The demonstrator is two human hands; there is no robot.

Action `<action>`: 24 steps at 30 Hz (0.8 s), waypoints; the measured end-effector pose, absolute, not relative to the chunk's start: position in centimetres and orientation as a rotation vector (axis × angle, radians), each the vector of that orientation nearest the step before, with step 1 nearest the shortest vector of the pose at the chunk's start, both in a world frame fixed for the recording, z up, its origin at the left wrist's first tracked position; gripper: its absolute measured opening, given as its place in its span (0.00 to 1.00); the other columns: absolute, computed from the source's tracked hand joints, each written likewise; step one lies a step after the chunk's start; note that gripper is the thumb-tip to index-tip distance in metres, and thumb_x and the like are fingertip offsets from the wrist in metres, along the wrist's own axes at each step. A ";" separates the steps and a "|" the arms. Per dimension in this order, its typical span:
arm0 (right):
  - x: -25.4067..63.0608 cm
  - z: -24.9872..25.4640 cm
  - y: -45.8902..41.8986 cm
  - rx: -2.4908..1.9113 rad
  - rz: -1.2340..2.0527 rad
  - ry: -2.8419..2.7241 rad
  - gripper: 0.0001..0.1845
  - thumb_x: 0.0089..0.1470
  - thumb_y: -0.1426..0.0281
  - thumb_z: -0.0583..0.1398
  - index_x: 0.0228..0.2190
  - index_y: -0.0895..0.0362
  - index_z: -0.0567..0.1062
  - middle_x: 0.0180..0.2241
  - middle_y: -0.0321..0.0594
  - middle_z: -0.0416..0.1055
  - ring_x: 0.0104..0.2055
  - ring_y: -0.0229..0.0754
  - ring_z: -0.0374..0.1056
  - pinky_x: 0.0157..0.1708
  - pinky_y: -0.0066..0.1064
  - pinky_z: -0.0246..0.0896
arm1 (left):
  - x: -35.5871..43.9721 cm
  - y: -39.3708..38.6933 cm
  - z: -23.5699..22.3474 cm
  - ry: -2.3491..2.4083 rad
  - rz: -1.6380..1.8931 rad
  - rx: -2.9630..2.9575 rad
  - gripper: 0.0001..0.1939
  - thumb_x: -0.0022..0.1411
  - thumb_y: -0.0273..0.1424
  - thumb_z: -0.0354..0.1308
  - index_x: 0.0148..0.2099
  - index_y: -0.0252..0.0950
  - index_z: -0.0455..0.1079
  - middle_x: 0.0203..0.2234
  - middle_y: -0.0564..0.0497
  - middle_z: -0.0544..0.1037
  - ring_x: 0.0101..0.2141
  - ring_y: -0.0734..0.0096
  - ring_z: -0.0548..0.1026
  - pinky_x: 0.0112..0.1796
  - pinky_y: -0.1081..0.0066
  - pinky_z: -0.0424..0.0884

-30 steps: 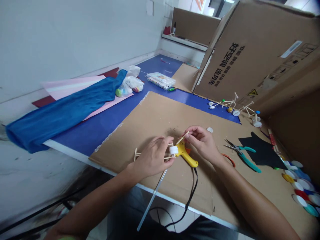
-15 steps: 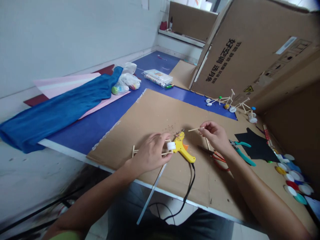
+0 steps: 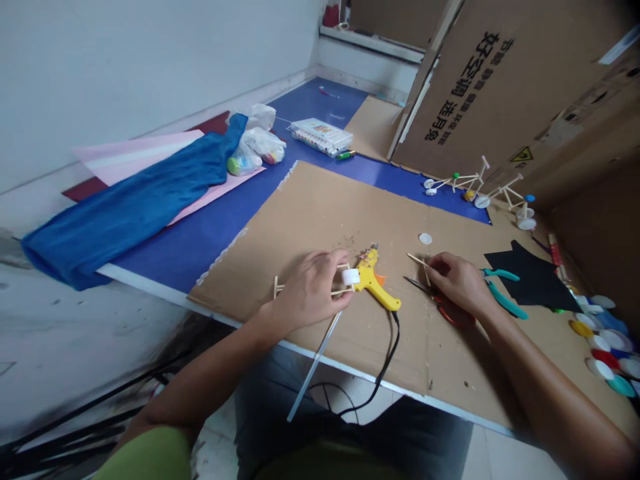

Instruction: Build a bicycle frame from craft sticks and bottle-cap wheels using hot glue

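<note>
- Showing, from the left, a white wall (image 3: pixel 125 67) above a crumpled blue cloth (image 3: pixel 125 207), which lies across pink sheets (image 3: pixel 135 153) on a dark blue board (image 3: pixel 200 247).
- Farther along the board, plastic bags (image 3: pixel 255 150) of colourful items sit near a clear box of pens (image 3: pixel 320 137).
- A cardboard sheet (image 3: pixel 320 213) covers the near part of the board, scattered with small crumbs.
- The left hand (image 3: pixel 310 287) pinches a wooden-stick frame (image 3: pixel 337 291) tightly, its fingers closed around it, with a white bottle cap (image 3: pixel 351 277) fixed at one end. The hand hides part of the frame, so any other wheel cannot be seen.
- Just beside the cap, a yellow hot glue gun (image 3: pixel 375 283) lies on its side, untouched. Its black cord (image 3: pixel 385 360) drops off the near edge, and a clear glue stick (image 3: pixel 314 367) overhangs that edge too.
- The right hand (image 3: pixel 457 283) holds a thin wooden stick (image 3: pixel 417 261) in a narrow fingertip pinch above red-handled scissors (image 3: pixel 447 313).
- A loose white cap (image 3: pixel 425 238) lies farther up the cardboard.
- Two stick models with cap wheels (image 3: pixel 463 183) stand assembled at the far edge, under a printed cardboard carton (image 3: pixel 500 87).
- On the right lie teal-handled pliers (image 3: pixel 505 300), a black sheet (image 3: pixel 530 273) and many unused coloured bottle caps (image 3: pixel 603 353).
</note>
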State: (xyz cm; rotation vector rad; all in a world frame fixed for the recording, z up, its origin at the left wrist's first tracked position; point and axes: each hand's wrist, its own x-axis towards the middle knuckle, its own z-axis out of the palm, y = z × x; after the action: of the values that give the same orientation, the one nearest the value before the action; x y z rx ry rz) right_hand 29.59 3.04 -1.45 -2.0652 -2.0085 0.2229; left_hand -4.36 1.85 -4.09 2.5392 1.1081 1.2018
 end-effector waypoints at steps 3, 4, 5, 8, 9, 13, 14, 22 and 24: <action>28.8 -0.6 2.5 -1.964 0.218 -2.049 0.11 0.53 0.62 0.60 0.35 0.55 0.77 0.35 0.47 0.79 0.36 0.50 0.73 0.35 0.37 0.63 | -4.4 1.8 -4.0 1.113 1.197 2.538 0.31 0.56 0.28 0.65 0.60 0.38 0.57 0.43 0.45 0.80 0.44 0.56 0.80 0.48 0.55 0.75; 28.2 -0.2 2.3 -1.915 0.265 -2.042 0.12 0.54 0.61 0.60 0.36 0.55 0.77 0.36 0.46 0.79 0.36 0.50 0.73 0.35 0.37 0.64 | -4.4 1.8 -3.9 1.115 1.194 2.535 0.31 0.56 0.28 0.65 0.60 0.38 0.57 0.43 0.45 0.80 0.44 0.57 0.80 0.48 0.55 0.75; 27.4 0.4 2.0 -1.857 0.339 -2.041 0.13 0.55 0.60 0.61 0.38 0.55 0.77 0.35 0.45 0.78 0.35 0.48 0.73 0.34 0.36 0.64 | -4.4 1.8 -3.9 1.113 1.191 2.536 0.31 0.56 0.28 0.65 0.60 0.38 0.57 0.44 0.45 0.80 0.45 0.57 0.80 0.48 0.55 0.75; 24.1 1.8 1.3 -1.618 0.564 -2.124 0.12 0.57 0.61 0.62 0.40 0.54 0.76 0.38 0.41 0.78 0.37 0.45 0.72 0.37 0.35 0.66 | -4.4 1.8 -3.8 1.102 1.184 2.547 0.32 0.56 0.28 0.66 0.60 0.38 0.57 0.45 0.44 0.80 0.46 0.55 0.80 0.48 0.55 0.75; 22.9 2.1 1.2 -1.535 0.588 -2.157 0.11 0.57 0.62 0.62 0.41 0.54 0.76 0.40 0.42 0.78 0.39 0.45 0.72 0.40 0.35 0.66 | -4.4 1.8 -3.8 1.102 1.185 2.549 0.33 0.56 0.28 0.66 0.60 0.38 0.57 0.45 0.44 0.80 0.46 0.55 0.80 0.48 0.55 0.75; 19.2 2.3 1.4 -1.327 0.687 -2.250 0.09 0.58 0.68 0.62 0.42 0.54 0.75 0.42 0.41 0.77 0.42 0.44 0.72 0.44 0.36 0.66 | -4.4 1.8 -3.7 1.094 1.208 2.534 0.34 0.55 0.28 0.66 0.61 0.37 0.56 0.45 0.44 0.80 0.46 0.56 0.80 0.48 0.55 0.76; 18.7 2.1 1.5 -1.313 0.685 -2.249 0.09 0.57 0.69 0.62 0.42 0.54 0.74 0.41 0.41 0.77 0.41 0.44 0.72 0.43 0.36 0.65 | -4.4 1.8 -3.7 1.091 1.211 2.529 0.34 0.55 0.28 0.66 0.61 0.38 0.56 0.45 0.44 0.80 0.46 0.56 0.80 0.48 0.55 0.76; 18.1 2.6 1.3 -1.290 0.660 -2.043 0.05 0.60 0.69 0.61 0.39 0.54 0.75 0.37 0.39 0.77 0.38 0.42 0.71 0.40 0.34 0.67 | -4.5 1.7 -3.7 1.113 1.243 2.496 0.35 0.55 0.27 0.66 0.61 0.37 0.56 0.45 0.43 0.81 0.47 0.56 0.80 0.50 0.54 0.75; 17.7 4.6 0.3 -1.224 0.645 -2.044 0.04 0.61 0.70 0.61 0.39 0.53 0.75 0.37 0.39 0.77 0.38 0.42 0.71 0.41 0.34 0.67 | -4.5 1.7 -3.8 1.126 1.257 2.493 0.36 0.54 0.27 0.67 0.62 0.38 0.56 0.45 0.44 0.81 0.47 0.56 0.81 0.50 0.54 0.76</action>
State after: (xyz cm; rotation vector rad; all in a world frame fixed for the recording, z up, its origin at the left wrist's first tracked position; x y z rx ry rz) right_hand 17.75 0.32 4.58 -1.2242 -2.0440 0.6448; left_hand -4.54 1.74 -3.76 2.4935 1.1262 1.2567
